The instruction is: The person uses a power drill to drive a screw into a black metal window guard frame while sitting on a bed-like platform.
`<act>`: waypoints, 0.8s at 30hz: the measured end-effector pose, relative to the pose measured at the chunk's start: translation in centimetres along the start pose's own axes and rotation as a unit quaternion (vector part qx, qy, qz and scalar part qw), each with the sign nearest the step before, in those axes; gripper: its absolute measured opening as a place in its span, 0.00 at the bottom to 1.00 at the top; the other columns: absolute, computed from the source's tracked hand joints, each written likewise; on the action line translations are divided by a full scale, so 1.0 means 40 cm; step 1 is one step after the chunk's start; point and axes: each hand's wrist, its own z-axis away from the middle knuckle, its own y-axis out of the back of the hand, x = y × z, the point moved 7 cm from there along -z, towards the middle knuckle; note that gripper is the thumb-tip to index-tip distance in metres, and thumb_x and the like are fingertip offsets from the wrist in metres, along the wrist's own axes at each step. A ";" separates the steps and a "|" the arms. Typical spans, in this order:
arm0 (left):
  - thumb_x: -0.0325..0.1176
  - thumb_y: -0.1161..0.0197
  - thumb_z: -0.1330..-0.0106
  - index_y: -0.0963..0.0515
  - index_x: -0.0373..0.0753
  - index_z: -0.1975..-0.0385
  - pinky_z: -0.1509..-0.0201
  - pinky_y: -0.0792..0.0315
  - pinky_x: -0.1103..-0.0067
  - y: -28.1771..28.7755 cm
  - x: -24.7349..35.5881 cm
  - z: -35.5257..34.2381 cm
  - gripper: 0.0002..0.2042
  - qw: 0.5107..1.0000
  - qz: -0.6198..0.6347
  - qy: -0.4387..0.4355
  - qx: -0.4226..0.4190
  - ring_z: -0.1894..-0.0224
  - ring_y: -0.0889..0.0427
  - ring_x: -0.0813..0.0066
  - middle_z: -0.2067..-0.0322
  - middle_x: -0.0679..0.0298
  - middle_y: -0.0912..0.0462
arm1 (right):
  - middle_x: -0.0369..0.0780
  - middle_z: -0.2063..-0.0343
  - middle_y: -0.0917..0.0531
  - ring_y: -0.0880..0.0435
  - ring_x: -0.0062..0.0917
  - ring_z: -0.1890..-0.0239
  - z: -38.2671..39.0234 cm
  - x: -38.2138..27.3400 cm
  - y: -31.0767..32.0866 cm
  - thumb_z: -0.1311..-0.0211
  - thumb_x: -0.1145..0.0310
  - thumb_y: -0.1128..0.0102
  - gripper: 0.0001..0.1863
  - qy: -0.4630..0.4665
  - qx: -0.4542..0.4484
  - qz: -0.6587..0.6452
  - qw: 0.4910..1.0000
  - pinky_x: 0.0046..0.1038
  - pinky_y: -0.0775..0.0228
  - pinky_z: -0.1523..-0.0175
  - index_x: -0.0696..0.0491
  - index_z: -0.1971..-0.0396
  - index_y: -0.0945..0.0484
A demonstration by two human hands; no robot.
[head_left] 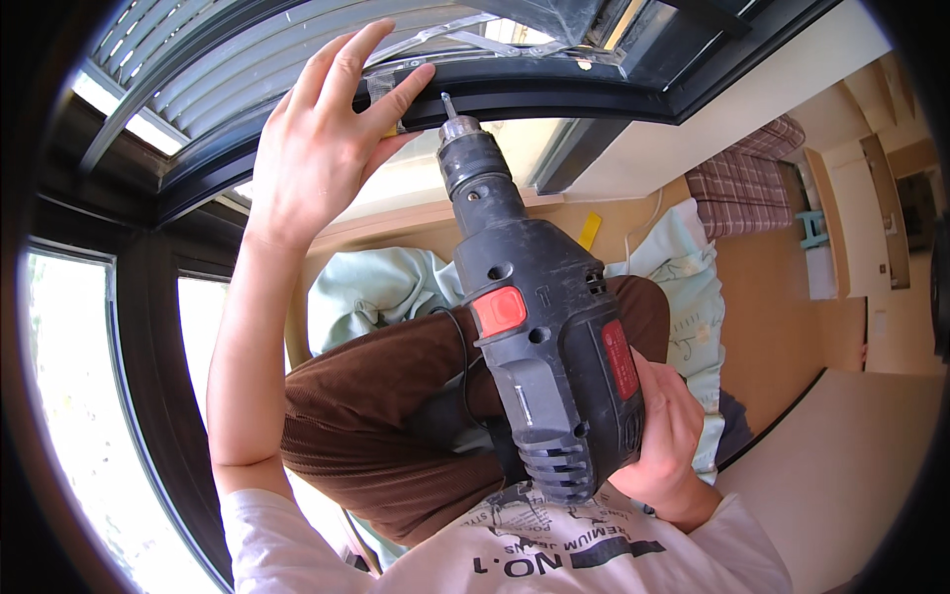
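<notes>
My right hand (673, 431) is wrapped round the handle of a black corded power drill (539, 327) with red parts. The drill points away from me, and the drill bit (448, 105) in its chuck (459, 129) ends at the dark window frame (534, 94); whether the tip touches cannot be told. My left hand (322, 148) rests on the frame just left of the bit, with fingers spread and stretched out. A greyish strip (381, 87) shows between those fingers. Under them, a small yellow bit peeks out, mostly hidden.
A metal window stay (485, 42) crosses the opening beyond the frame. Pale green cloth (371, 287) lies around my brown-trousered legs (376, 396). A yellow strip (590, 231) is on the wooden surface. The drill's cord (465, 366) hangs over my leg. A plaid-covered seat (742, 183) stands to the right.
</notes>
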 end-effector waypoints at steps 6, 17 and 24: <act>0.29 0.27 0.39 0.12 0.50 0.43 0.40 0.16 0.71 -0.005 0.032 0.020 0.22 0.996 0.062 -0.041 0.046 0.41 0.15 0.67 0.44 0.68 0.14 | 0.52 0.59 0.14 0.12 0.41 0.64 0.000 0.005 -0.002 0.53 0.72 0.22 0.33 0.006 -0.001 0.002 1.000 0.36 0.18 0.62 0.74 0.47 0.23; 0.26 0.29 0.40 0.11 0.45 0.47 0.42 0.20 0.67 0.002 0.032 0.000 0.19 0.991 0.131 0.001 0.022 0.42 0.18 0.62 0.46 0.65 0.16 | 0.52 0.61 0.13 0.12 0.41 0.65 0.006 0.017 -0.008 0.53 0.69 0.22 0.33 0.011 0.021 0.005 1.000 0.35 0.18 0.63 0.74 0.48 0.21; 0.27 0.30 0.40 0.11 0.43 0.48 0.38 0.26 0.67 0.000 0.030 -0.003 0.18 0.988 0.152 -0.009 0.016 0.42 0.19 0.63 0.48 0.65 0.16 | 0.50 0.64 0.14 0.13 0.40 0.66 0.016 0.021 -0.013 0.57 0.68 0.24 0.35 0.021 0.042 0.017 0.999 0.34 0.19 0.64 0.73 0.48 0.20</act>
